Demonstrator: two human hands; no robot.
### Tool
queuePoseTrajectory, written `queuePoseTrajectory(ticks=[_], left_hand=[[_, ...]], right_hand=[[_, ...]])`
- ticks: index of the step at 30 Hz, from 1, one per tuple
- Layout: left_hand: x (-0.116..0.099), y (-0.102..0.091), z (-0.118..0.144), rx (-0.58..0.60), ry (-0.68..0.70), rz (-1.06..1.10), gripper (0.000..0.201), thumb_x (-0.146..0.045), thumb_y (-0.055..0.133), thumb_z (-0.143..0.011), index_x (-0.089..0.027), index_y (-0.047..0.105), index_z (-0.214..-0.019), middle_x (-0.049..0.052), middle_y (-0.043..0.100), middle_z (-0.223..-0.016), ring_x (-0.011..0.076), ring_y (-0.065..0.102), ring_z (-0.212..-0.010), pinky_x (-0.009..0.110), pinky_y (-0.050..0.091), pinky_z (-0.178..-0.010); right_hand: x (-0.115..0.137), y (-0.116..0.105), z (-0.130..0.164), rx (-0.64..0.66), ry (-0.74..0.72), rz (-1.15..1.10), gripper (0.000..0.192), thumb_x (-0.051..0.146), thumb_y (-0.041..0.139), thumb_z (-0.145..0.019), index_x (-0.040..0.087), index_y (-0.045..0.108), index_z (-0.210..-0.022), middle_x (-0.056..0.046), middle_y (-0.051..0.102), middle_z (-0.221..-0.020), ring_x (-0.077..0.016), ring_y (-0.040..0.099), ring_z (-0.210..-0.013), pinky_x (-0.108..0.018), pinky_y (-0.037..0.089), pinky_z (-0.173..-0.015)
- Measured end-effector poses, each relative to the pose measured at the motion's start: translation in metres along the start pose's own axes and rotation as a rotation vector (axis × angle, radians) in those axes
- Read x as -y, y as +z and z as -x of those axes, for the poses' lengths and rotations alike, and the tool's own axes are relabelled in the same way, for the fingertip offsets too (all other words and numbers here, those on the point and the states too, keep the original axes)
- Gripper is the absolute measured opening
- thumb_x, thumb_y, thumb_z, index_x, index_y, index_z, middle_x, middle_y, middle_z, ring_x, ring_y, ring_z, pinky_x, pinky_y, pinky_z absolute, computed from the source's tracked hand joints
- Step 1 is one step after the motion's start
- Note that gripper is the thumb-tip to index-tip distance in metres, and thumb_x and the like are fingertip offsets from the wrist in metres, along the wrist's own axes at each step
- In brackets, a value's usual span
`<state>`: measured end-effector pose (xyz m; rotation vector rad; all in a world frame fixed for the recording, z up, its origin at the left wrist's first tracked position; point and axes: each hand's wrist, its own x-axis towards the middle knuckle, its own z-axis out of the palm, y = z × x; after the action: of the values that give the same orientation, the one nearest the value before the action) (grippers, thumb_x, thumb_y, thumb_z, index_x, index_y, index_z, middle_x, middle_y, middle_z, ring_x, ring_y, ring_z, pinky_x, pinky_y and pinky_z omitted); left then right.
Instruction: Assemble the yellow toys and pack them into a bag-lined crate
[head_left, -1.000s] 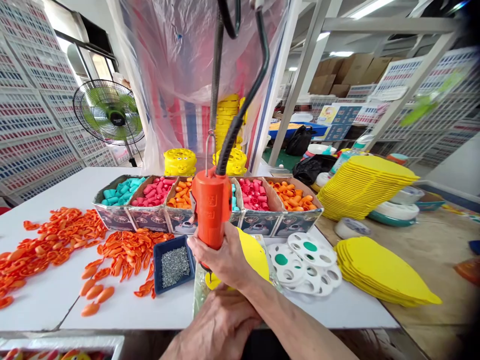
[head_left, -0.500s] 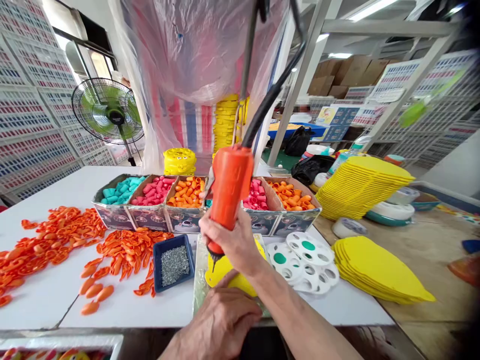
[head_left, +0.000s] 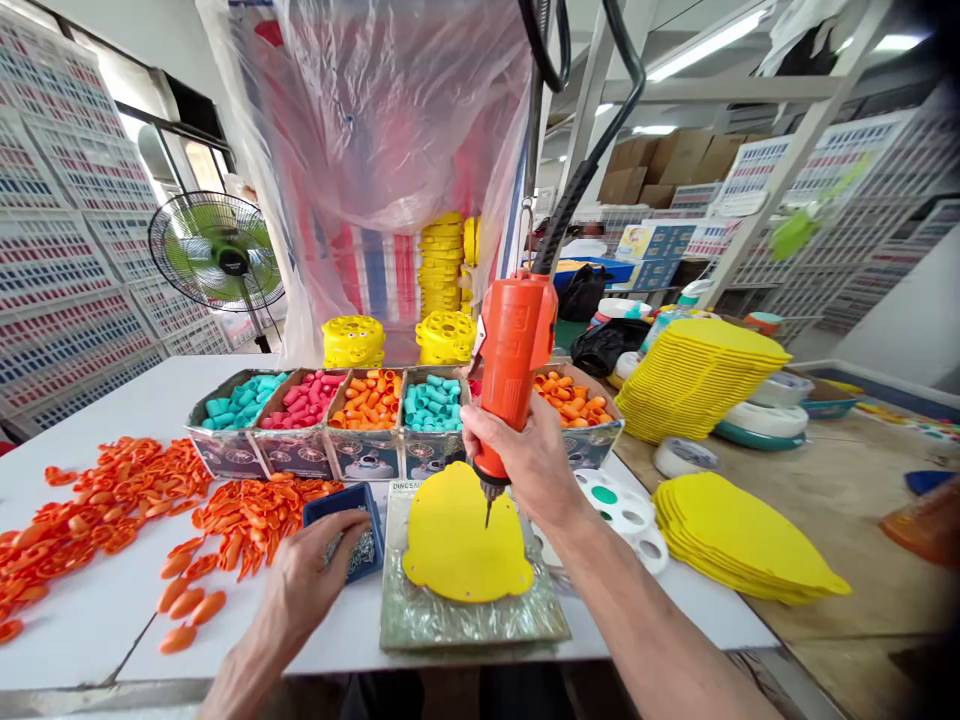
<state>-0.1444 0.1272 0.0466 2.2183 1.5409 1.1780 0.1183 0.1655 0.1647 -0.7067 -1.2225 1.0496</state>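
Two hands: your right hand [head_left: 538,462] wraps the electric screwdriver [head_left: 514,350], bit [head_left: 489,508] above the yellow plate [head_left: 461,540] lying below those fingers; your left hand [head_left: 315,568], fingers narrow among screws [head_left: 363,556] in the blue tray [head_left: 377,530], hold unclear, best lifts one singly.

Workshop, small-parts assembly, factory type. Orange-red power driver [head_left: 517,350] on overhead cable [head_left: 577,190], above white worktable [head_left: 165,400]. Divided bins [head_left: 292,455], small plastic parts sorted by colour; loose orange pieces [head_left: 262,515] heaped on tabletop; blue tray [head_left: 377,510] of tiny metal fasteners [head_left: 361,556]. Yellow plates [head_left: 705,370] stacked at right. White crates [head_left: 67,250] piled high at left. Cardboard boxes [head_left: 686,160] behind metal frame [head_left: 727,91]. Standing fan [head_left: 232,262], ceiling strip light [head_left: 709,45].
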Motion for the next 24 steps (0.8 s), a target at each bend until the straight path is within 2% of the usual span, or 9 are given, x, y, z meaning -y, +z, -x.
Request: queuePoseTrajectory(ticks=[3, 6, 9, 12, 16, 20, 24], left_hand=[[0.031, -0.002, 0.002, 0.054, -0.076, -0.129, 0.024, -0.042, 0.058, -0.093, -0.028, 0.077, -0.097, 0.0, 0.085, -0.095, 0.0217, 0.081, -0.085, 0.025, 0.062, -0.079], [0.049, -0.001, 0.005, 0.129, -0.129, -0.198, 0.025, -0.04, 0.054, -0.091, -0.029, 0.076, -0.097, -0.001, 0.085, -0.097, 0.0232, 0.081, -0.089, 0.027, 0.062, -0.08], [0.054, 0.0, 0.005, 0.166, -0.141, -0.254, 0.028, -0.04, 0.052, -0.091, -0.028, 0.075, -0.099, 0.0, 0.085, -0.097, 0.0245, 0.081, -0.089, 0.03, 0.063, -0.077], [0.056, 0.001, 0.006, 0.153, -0.128, -0.349, 0.033, -0.041, 0.047, -0.094, -0.026, 0.075, -0.102, 0.003, 0.084, -0.096, 0.0261, 0.081, -0.085, 0.032, 0.063, -0.071], [0.06, 0.002, 0.006, 0.112, -0.039, -0.381, 0.036, -0.039, 0.043, -0.097, -0.024, 0.075, -0.103, 0.006, 0.084, -0.096, 0.0258, 0.081, -0.082, 0.031, 0.063, -0.067], [0.053, 0.003, -0.001, 0.025, 0.068, -0.369, 0.034, -0.039, 0.044, -0.1, -0.023, 0.073, -0.104, 0.006, 0.084, -0.093, 0.0236, 0.081, -0.08, 0.029, 0.063, -0.065], [0.016, 0.01, -0.009, -0.053, 0.147, -0.246, 0.027, -0.034, 0.048, -0.102, -0.022, 0.068, -0.115, 0.008, 0.082, -0.107, 0.0216, 0.079, -0.097, 0.03, 0.063, -0.084]], right_hand=[[0.003, -0.005, -0.001, -0.033, -0.01, 0.024, 0.029, 0.038, 0.08, -0.078, 0.02, 0.058, -0.084, 0.005, 0.061, -0.058, -0.0102, 0.054, -0.051, -0.024, 0.045, -0.052], [0.005, -0.007, -0.002, -0.067, -0.024, 0.029, 0.028, 0.038, 0.079, -0.077, 0.02, 0.058, -0.083, 0.005, 0.06, -0.058, -0.0104, 0.053, -0.051, -0.025, 0.045, -0.052], [0.007, -0.007, -0.001, -0.073, -0.009, 0.035, 0.03, 0.038, 0.079, -0.077, 0.019, 0.06, -0.088, 0.006, 0.06, -0.058, -0.0106, 0.053, -0.051, -0.025, 0.045, -0.052], [0.008, -0.008, 0.0, -0.066, 0.002, 0.044, 0.031, 0.04, 0.08, -0.076, 0.019, 0.061, -0.091, 0.006, 0.061, -0.059, -0.0107, 0.054, -0.051, -0.025, 0.045, -0.052], [0.007, -0.011, 0.001, -0.05, -0.004, 0.05, 0.035, 0.041, 0.081, -0.076, 0.02, 0.061, -0.094, 0.005, 0.061, -0.061, -0.011, 0.054, -0.052, -0.026, 0.045, -0.053], [0.005, -0.015, -0.001, -0.037, -0.011, 0.075, 0.031, 0.041, 0.08, -0.078, 0.019, 0.06, -0.09, 0.005, 0.062, -0.061, -0.0117, 0.055, -0.053, -0.026, 0.045, -0.054], [0.004, -0.017, -0.003, -0.023, -0.004, 0.049, 0.033, 0.037, 0.082, -0.075, 0.021, 0.056, -0.086, 0.006, 0.061, -0.06, -0.012, 0.055, -0.053, -0.026, 0.045, -0.053]])
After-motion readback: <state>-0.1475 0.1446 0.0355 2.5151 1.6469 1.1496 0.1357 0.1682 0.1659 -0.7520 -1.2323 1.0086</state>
